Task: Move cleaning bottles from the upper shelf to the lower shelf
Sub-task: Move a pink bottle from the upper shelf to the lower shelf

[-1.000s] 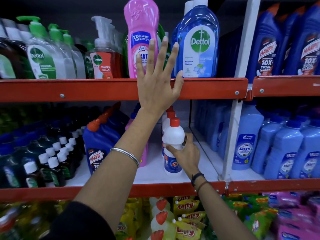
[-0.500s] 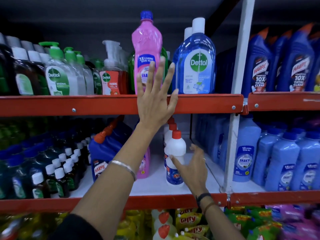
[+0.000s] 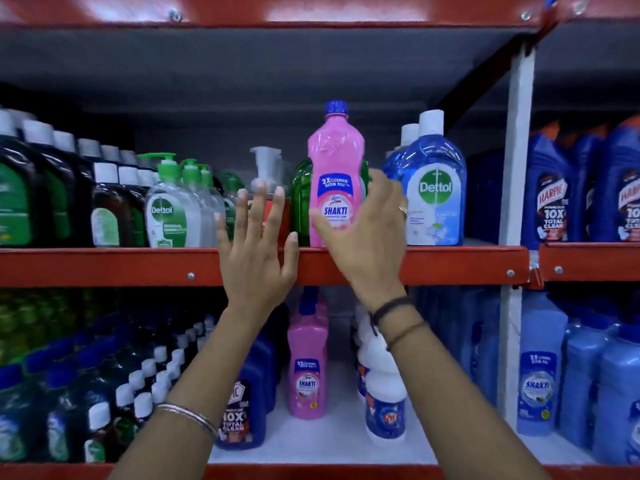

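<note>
The right hand (image 3: 367,237) is cupped open, fingers half curled, thumb laid at the label of the pink bottle (image 3: 335,188) and nothing yet gripped. The bottle stands upright at eleven o'clock from that hand, on the upper shelf (image 3: 104,266). The left hand (image 3: 258,251) is spread wide and empty, the bottle at two o'clock. The right is judged nearer.

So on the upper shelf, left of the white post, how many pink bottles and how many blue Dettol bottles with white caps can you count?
pink plastic bottle with blue cap: 1
blue Dettol bottles with white caps: 2, one partly hidden behind the other
Total: 3
</note>
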